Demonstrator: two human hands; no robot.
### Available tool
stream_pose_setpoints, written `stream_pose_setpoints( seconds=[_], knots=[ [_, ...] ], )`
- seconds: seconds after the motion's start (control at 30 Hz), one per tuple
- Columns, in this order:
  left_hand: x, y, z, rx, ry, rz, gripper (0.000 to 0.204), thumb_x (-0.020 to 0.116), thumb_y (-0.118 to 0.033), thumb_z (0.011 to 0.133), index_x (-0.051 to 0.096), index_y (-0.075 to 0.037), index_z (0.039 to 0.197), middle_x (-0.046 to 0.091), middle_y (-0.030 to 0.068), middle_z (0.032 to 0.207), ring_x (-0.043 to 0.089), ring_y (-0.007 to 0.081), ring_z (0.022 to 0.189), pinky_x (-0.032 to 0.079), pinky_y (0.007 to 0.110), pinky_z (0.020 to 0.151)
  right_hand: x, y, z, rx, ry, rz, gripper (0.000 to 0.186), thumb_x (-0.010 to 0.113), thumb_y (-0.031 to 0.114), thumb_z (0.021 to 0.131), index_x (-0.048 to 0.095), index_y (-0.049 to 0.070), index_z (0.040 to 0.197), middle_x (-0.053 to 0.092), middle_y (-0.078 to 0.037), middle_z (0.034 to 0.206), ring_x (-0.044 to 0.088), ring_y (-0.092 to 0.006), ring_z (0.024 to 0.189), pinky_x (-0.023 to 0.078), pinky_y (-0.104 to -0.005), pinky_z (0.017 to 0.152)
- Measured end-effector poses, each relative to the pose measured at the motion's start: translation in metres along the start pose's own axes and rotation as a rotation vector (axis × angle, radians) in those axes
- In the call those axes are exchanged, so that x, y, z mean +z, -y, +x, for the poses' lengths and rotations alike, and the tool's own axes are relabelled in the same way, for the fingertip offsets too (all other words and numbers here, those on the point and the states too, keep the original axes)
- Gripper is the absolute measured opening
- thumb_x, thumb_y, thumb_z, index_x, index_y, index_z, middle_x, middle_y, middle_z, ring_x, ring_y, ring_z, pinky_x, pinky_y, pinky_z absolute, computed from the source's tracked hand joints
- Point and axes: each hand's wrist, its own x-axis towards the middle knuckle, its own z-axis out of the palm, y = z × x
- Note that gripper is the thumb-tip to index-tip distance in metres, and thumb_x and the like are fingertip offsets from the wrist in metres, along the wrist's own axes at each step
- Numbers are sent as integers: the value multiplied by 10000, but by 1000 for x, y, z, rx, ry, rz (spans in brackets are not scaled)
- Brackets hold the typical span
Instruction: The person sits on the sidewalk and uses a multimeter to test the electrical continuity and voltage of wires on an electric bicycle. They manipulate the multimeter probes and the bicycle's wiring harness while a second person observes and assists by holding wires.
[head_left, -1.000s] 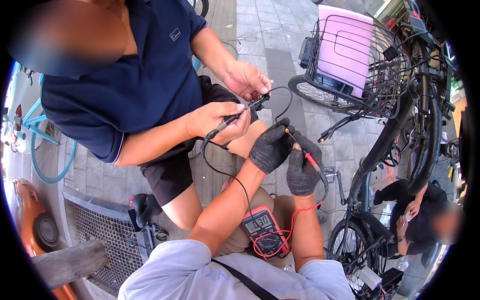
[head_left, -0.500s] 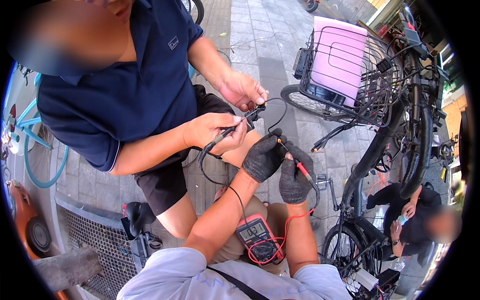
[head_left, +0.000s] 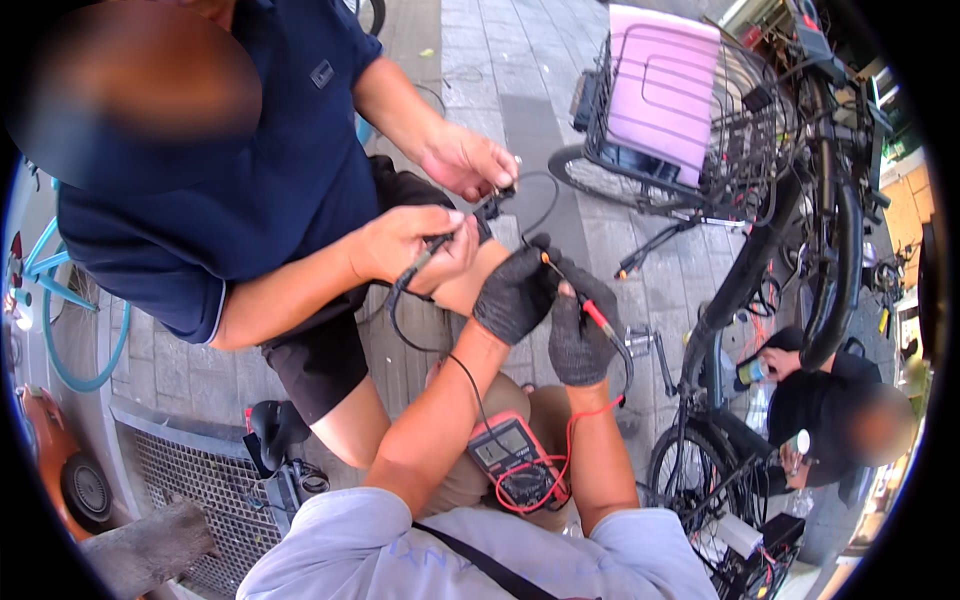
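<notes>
Both my hands wear dark knit gloves. My left hand [head_left: 515,293] pinches a thin black cable's orange-tipped connector [head_left: 545,258]. A red test probe [head_left: 597,314] is in my right hand [head_left: 585,340], its thin metal tip pointing into or against the connector; exact contact is too small to tell. The probe's red lead [head_left: 595,408] loops down to a red-and-black multimeter [head_left: 512,462] lying at my lap. Facing me at left, another person's hands hold a black probe [head_left: 432,250] against a small black connector [head_left: 492,205], whose cable curves over to my left hand.
A black bicycle frame [head_left: 745,265] stands at right, its basket [head_left: 690,175] holding a pink sheet [head_left: 662,90]. Loose cable ends [head_left: 640,258] hang below it. Another person [head_left: 825,400] sits behind the bike with a cup. A metal grate [head_left: 195,470] and saddle [head_left: 280,432] are at lower left.
The whole view has shifted slightly, moving most things left. My hands keep their grip on connector and probe. The multimeter's digits no longer show clearly. The seated person's hands have moved apart.
</notes>
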Motion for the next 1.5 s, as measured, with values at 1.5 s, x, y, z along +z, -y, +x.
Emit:
stream_pose_setpoints(
  seconds=[1.5],
  knots=[
    [7,2,-2,42,-120,19,290,577,-137,997,634,-75,1274,668,108,1146,627,248,1031,511,375,944,3,-6,0,165,-50,147,192,642,41,946,676,-10,1128,723,-172,1119,710,-269,1003,549,-356,882]
  ],
)
